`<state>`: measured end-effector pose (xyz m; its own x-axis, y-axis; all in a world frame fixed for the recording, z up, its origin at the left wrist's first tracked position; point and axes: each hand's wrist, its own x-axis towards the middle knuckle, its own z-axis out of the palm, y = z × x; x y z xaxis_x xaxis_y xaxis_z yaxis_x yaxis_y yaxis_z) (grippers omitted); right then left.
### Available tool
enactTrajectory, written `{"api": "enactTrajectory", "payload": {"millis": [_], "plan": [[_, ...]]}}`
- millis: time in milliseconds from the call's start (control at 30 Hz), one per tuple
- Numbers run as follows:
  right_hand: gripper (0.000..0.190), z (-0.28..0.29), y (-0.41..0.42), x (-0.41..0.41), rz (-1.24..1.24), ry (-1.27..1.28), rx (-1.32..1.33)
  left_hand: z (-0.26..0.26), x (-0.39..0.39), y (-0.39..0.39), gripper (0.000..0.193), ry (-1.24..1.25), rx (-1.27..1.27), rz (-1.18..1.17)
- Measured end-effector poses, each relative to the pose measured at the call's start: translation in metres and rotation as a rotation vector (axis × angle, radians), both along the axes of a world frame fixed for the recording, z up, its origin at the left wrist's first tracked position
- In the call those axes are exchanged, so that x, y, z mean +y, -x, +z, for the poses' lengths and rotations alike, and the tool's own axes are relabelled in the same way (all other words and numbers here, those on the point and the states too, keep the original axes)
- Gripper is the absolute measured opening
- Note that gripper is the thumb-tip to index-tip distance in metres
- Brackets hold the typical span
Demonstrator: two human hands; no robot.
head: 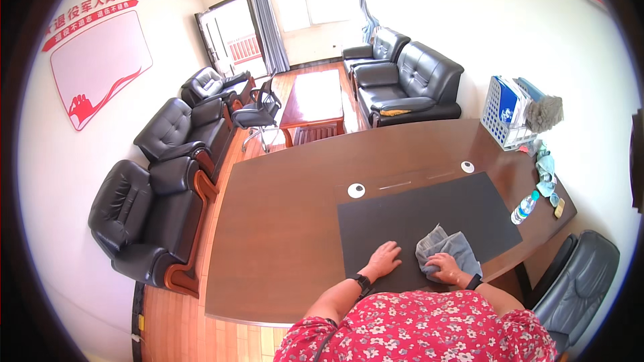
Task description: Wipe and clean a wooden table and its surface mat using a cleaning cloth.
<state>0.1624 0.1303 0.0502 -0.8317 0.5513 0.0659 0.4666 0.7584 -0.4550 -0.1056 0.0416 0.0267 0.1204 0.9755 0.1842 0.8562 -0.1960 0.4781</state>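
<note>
On the black desk mat (427, 211), my left hand (386, 260) rests with its fingers a little apart and nothing in it. My right hand (447, 267) lies over a crumpled grey-blue cloth (460, 247), its fingers curled onto the fabric near the mat's front edge. The cloth spreads out beyond and to the right of the fingers. The mat lies on a brown wooden desk (276, 221), close in front of my body.
A water bottle (524, 208) stands right of the mat. Behind it are light-blue cloth items (545, 168) and a white file basket (503, 115) with a grey duster (544, 113). A black leather chair (581, 286) is at the right; sofas and a low table (314, 95) stand beyond.
</note>
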Motion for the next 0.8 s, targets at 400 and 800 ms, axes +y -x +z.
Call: {"api": "enactTrajectory", "payload": {"millis": [400,800], "plan": [[0.038,0.003,0.011,0.008,-0.084,0.076,-0.042,0.0,-0.009,-0.029,0.044,-0.103,0.088,-0.153],[0.038,-0.005,0.004,0.001,-0.082,0.004,0.053,0.0,-0.021,-0.013,0.042,-0.018,0.14,0.059]]}}
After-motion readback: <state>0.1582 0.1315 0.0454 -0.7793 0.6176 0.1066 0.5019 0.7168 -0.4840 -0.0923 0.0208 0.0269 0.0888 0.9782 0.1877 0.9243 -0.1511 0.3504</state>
